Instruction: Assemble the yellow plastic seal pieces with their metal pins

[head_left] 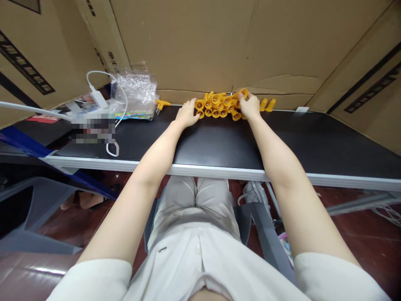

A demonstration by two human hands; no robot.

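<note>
Several yellow plastic pieces with flared, cup-like ends lie stacked in a pile (219, 106) at the back of the black tabletop, most with their hollow ends facing me. My left hand (187, 113) rests against the pile's left end, thumb and fingers apart around the outer pieces; some fingertips are hidden. At the upper right of the pile, my right hand (251, 106) has its fingers closed on a yellow cup-ended piece (243, 93). Just right of that hand stand two yellow pieces (267, 105). A yellow T-shaped piece with a metal coil (163, 104) lies apart on the left.
Cardboard walls (219, 46) enclose the back and sides. Clear plastic bags (134, 92) and a white cable with an adapter (99, 98) occupy the left of the table. A pale metal edge (219, 170) runs along the front. A small white tab (302, 109) sits at back right.
</note>
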